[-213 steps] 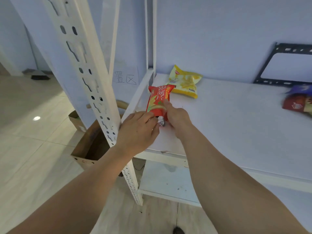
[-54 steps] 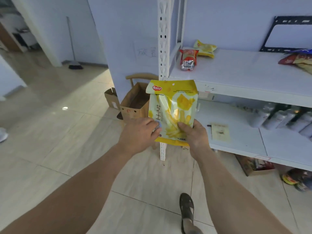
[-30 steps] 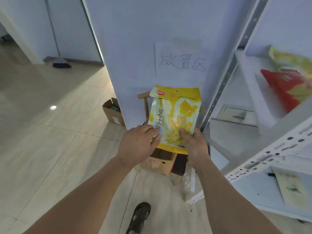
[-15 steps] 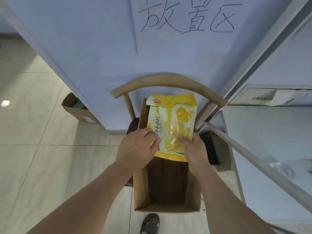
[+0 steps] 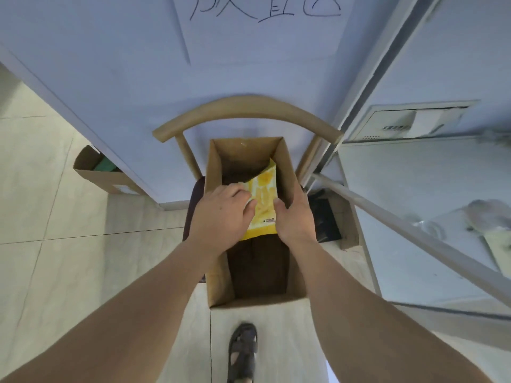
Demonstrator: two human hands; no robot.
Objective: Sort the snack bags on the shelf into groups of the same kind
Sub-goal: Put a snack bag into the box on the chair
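A yellow snack bag (image 5: pixel 264 201) with pictures of yellow sticks tilts down into an open cardboard box (image 5: pixel 217 269) that stands on a chair. My left hand (image 5: pixel 222 214) grips the bag's left edge. On the bag's right edge sits my right hand (image 5: pixel 294 217), thumb on the front. The bag's top corner leans toward the box's far right wall. The box's inside is dark below the bag.
The chair's curved wooden backrest (image 5: pixel 249 110) rises behind the box, against a pale wall with a handwritten paper sign (image 5: pixel 265 20). A white shelf frame rail (image 5: pixel 409 228) runs along the right. A smaller cardboard box (image 5: pixel 99 172) sits on the floor at left. My sandalled foot (image 5: pixel 243 352) is below.
Both hands have lowered the yellow bag from above the box's rim down into the box, and it now tilts away. The view has moved closer over the box.
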